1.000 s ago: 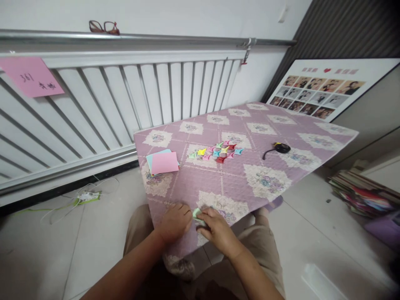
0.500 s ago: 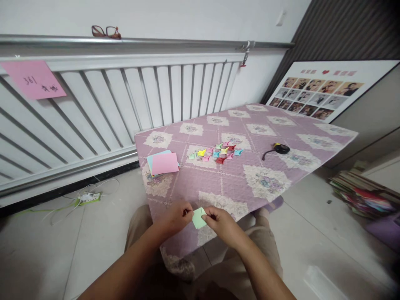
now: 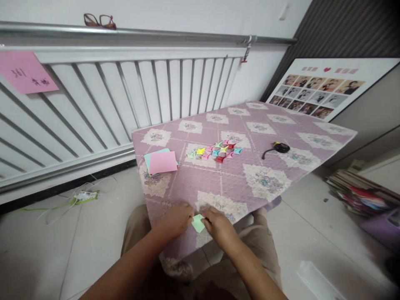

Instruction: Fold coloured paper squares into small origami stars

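A small folded square of light green paper (image 3: pixel 198 225) is between my hands, low over the near edge of the table. My left hand (image 3: pixel 178 218) pinches its left corner with the fingers closed. On the opposite side, my right hand (image 3: pixel 218 227) grips the right corner between thumb and fingers. Farther back lie several small folded paper pieces (image 3: pixel 215 153) in pink, red, yellow, green and blue, grouped in rows. To the left rests a stack of coloured paper sheets (image 3: pixel 163 161), pink on top with light blue beneath.
The table wears a purple flowered cloth (image 3: pixel 193 183). A black tape measure (image 3: pixel 281 147) with a strap lies at the right. Behind stands a white radiator (image 3: pixel 175 87), with glasses (image 3: pixel 100 21) on its pipe. A power strip (image 3: pixel 86 196) sits on the floor at left.
Both hands have come slightly lower with the green paper, and my fingers have closed in nearer its upper corners. The view has shifted a little; the other table items have stayed put.
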Tool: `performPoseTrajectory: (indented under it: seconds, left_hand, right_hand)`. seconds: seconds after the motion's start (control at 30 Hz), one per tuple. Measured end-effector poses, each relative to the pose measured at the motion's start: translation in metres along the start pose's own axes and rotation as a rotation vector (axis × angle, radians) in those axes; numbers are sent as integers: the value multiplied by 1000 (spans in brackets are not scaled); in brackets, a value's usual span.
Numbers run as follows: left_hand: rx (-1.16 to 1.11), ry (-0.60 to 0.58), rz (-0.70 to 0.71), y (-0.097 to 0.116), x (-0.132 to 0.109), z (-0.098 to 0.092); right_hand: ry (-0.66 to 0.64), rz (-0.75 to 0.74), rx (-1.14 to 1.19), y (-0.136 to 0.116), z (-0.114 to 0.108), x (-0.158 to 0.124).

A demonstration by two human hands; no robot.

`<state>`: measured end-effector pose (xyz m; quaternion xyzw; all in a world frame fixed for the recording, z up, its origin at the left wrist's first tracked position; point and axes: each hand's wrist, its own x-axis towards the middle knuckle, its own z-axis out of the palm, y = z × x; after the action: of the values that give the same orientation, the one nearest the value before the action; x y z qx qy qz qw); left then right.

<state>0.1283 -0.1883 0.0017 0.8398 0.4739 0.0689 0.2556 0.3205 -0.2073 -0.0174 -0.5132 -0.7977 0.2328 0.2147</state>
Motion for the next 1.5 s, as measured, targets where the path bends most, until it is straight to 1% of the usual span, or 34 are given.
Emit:
performPoseTrajectory:
  seconds: [0.23,0.4,0.57,0.73,1.07,1.4,1.5]
  left_hand:
    - [69,-30,68,-2,3,0]
    - [138,-40,85,0,-1,4]
    - [216,-30,79,1,-9,12]
    - [300,19,170,-1,-15,19]
    - [368,133,229,-2,-23,27]
    - [412,142,217,-1,-29,32]
    - [425,150,190,1,-33,35]
  right_hand:
    - [53,-97,-142,8,6,-5]
    - [83,-169,-211,12,7,-7]
    - [110,-236,-291,14,10,-13]
    - [123,-280,-358,14,12,-18]
    - [86,-350,-444,8,3,-21]
    - [39,-405,-493,9,-1,-22]
    - [49,-420,-497,11,-1,-26]
